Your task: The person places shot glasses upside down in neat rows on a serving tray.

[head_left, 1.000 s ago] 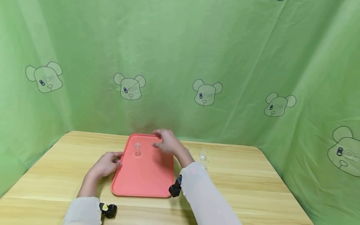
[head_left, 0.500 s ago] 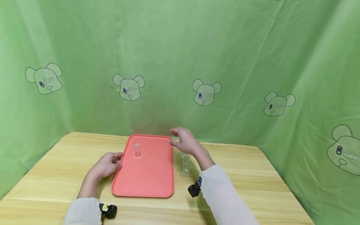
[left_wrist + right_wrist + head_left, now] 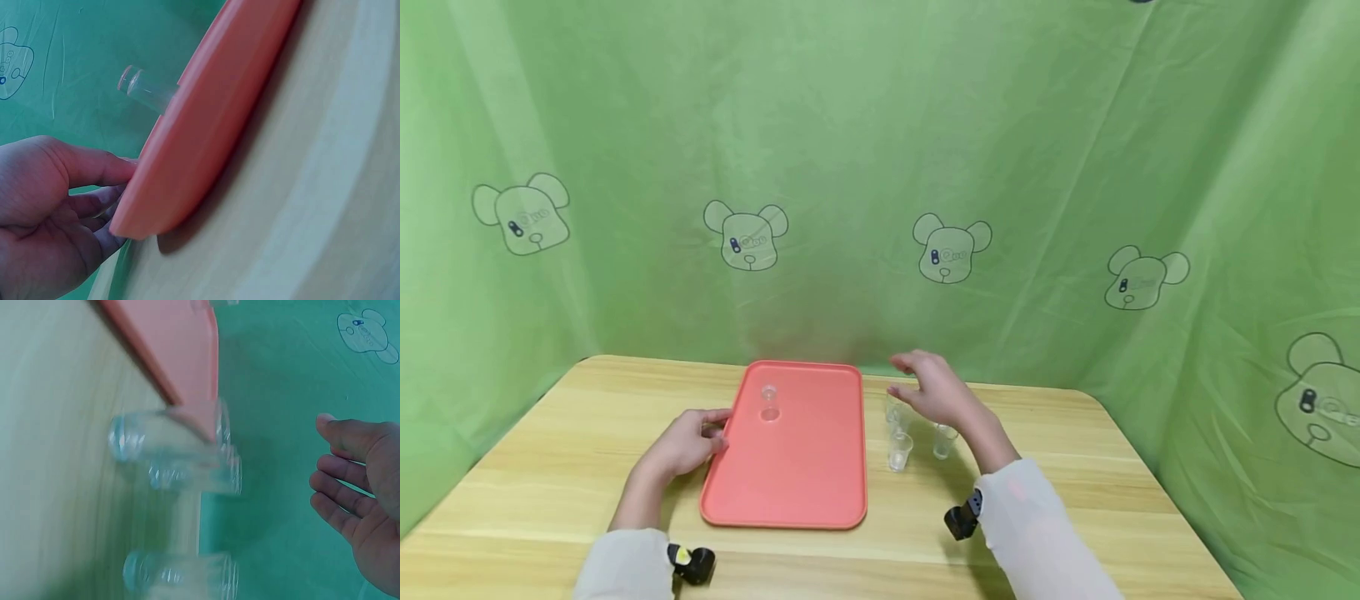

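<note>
**Right hand over the cups, fingers loose**

Right hand (image 3: 936,392) hovers open above the cups (image 3: 900,450), holding nothing; they stand on the table (image 3: 1075,467), just right of the tray (image 3: 790,475). You're dealing with small clear cups: likely light, thin, slick, easy to tip. Pinch one at the sidewall, near the rim. They stand upright, mouths up, long axis vertical. Left hand (image 3: 685,442) grips the tray's left edge; one more cup (image 3: 768,402) sits on it.

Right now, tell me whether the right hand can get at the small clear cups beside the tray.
Probably yes. The right hand hovers open just above the clear cups, which stand on the table to the right of the red tray. Nothing lies between the fingers and the cups, so the way down looks free.
</note>
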{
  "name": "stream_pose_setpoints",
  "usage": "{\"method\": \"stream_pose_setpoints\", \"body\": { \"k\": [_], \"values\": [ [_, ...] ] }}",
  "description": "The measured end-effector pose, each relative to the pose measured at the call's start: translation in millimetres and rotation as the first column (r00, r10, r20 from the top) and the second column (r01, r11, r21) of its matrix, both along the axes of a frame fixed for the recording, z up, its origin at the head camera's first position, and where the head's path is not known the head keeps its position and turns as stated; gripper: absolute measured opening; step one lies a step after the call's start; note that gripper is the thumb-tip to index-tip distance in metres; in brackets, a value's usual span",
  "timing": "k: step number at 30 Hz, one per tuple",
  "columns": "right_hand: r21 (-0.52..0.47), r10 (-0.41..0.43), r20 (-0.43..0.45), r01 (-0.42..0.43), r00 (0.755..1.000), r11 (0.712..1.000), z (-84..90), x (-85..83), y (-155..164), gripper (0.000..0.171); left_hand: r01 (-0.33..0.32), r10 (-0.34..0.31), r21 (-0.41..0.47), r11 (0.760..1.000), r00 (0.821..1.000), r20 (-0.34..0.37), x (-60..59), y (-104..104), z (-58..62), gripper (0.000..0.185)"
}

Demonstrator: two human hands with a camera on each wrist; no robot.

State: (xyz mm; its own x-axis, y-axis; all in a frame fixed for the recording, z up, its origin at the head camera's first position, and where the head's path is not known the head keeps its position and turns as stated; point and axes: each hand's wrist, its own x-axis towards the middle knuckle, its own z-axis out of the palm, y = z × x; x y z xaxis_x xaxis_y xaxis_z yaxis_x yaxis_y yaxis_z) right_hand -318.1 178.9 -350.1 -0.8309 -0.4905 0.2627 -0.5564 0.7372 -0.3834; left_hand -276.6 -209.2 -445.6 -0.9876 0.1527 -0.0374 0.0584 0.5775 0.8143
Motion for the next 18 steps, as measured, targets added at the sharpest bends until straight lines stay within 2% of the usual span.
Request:
{"method": "stream_pose_setpoints", "body": {
  "k": [11,18],
  "values": [
    [0.048,-0.052,-0.007,0.052,0.999,0.998,-18.6,14.5,48,0.046,0.002,-0.002,0.002,1.000,1.000,-0.005,-3.2,-1,-1.4,0.051],
    [0.074,-0.054,0.010,0.053,0.999,0.996,-25.6,22.4,74,0.038,0.002,-0.002,0.007,1.000,1.000,-0.003,-3.8,-3,-4.5,0.051]
  ]
}}
